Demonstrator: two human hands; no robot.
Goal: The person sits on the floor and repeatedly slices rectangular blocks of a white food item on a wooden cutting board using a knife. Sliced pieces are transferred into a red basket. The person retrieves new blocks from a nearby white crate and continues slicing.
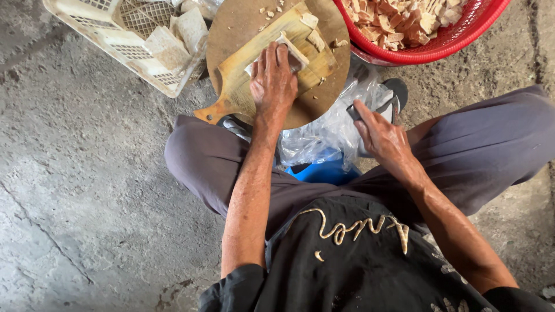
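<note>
Head view: left hand lies flat, fingers together, pressing a pale block onto a wooden cutting board, which rests on a round wooden slab at the far centre. Right hand is closed around a dark knife handle, held near the right knee over clear plastic wrap. Red basket of cut pieces sits far right; white crate far left.

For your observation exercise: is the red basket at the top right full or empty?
Full, as far as shows: the red basket is heaped with pale cut pieces nearly to its rim. Its top is out of frame.
</note>
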